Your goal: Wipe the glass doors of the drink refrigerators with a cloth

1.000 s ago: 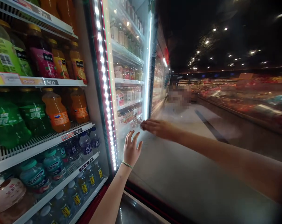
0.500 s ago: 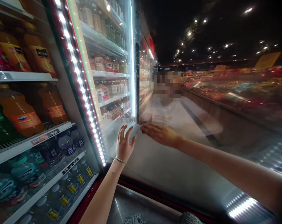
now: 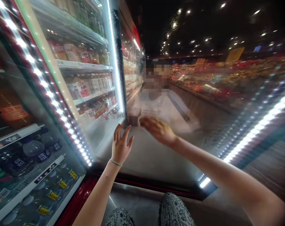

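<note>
My left hand (image 3: 120,142), with a thin pale band at its wrist, is raised with its fingers apart and bent a little. Nothing is in it. To its right, my right hand (image 3: 159,129) is stretched out flat toward the left, palm turned to the glass; its fingers are blurred. Both hands are in front of a glass door (image 3: 144,157) with a dark lower frame. Whether either hand touches the glass, I cannot tell. A faint hand shape shows in the glass just beyond my right fingertips.
Lit shelves of drinks (image 3: 93,64) show behind glass at the left; nearer, an open cooler section holds bottles (image 3: 34,150). A bright light strip (image 3: 50,94) runs beside it. A translucent figure in a pale top (image 3: 161,103) appears in the glass. My patterned knees (image 3: 174,210) are below.
The view has turned right, so the bottle shelves slide left and the door's right edge comes in. My right hand has tilted its fingers slightly upward; my left hand keeps its pose.
</note>
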The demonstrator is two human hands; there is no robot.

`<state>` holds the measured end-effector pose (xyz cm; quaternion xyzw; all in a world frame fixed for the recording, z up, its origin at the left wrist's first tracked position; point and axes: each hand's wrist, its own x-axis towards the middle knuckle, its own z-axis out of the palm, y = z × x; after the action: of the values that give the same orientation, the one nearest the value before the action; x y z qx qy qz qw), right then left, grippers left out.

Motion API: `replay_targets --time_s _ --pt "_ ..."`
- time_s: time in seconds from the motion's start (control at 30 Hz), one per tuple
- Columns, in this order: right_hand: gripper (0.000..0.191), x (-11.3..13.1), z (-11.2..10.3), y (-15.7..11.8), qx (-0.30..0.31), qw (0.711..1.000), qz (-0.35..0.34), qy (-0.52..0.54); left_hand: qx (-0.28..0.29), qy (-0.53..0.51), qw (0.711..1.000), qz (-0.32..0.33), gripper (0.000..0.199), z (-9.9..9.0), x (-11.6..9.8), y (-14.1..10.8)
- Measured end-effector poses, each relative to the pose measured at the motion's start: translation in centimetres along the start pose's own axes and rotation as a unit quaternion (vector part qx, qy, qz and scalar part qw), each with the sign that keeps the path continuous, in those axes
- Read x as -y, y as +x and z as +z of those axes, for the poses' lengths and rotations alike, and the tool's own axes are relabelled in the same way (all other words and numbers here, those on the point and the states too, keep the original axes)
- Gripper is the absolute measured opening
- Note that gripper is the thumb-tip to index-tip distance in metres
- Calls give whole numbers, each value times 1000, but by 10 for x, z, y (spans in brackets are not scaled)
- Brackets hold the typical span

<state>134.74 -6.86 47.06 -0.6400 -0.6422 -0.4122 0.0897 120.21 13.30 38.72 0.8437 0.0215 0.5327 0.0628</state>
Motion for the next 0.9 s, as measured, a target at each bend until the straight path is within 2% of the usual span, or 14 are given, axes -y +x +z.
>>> replay_targets --time_s 0.07,0.13,0.2,0.27,0.33,0.37,0.4,0.5,0.57,0.6,0.67,0.77,0.83,0.9 --pt "55 6 8 -38 39 998 -50 9 14 2 1000 14 52 2 -7 -2" --pt "56 -5 -1 -60 50 998 -45 5 17 0 1000 25 55 4 -13 -1" --pt "56 -26 -21 -68 20 999 28 -17 13 -6 999 33 57 6 -20 2" --pt "55 -41 -35 -68 -32 989 134 -55 7 -12 999 37 59 12 -30 4" --pt "52 -39 -33 -72 -67 969 223 -88 6 -18 999 43 61 19 -42 5" --pt "51 -32 -26 -77 -67 964 239 -93 7 -21 999 49 62 23 -48 5" --pt "51 -21 -16 -83 -51 968 230 -87 9 -22 998 56 63 27 -54 5" --pt "51 5 6 -108 51 992 109 -31 14 -21 997 76 67 35 -65 4" --pt "51 3 3 -123 86 993 77 -17 18 -17 996 87 71 38 -67 5" --pt "51 -5 -6 -129 76 992 97 -27 20 -14 995 92 73 38 -67 6" --pt "51 -31 -29 -139 0 980 185 -72 24 -6 994 103 76 40 -67 7" --pt "54 -62 -52 -154 -141 926 327 -124 22 4 993 114 80 43 -68 5" --pt "57 -56 -44 -169 -205 890 385 -130 18 3 993 117 82 46 -72 2" --pt "59 -30 -20 -189 -230 873 410 -129 16 -3 993 120 82 48 -76 1"
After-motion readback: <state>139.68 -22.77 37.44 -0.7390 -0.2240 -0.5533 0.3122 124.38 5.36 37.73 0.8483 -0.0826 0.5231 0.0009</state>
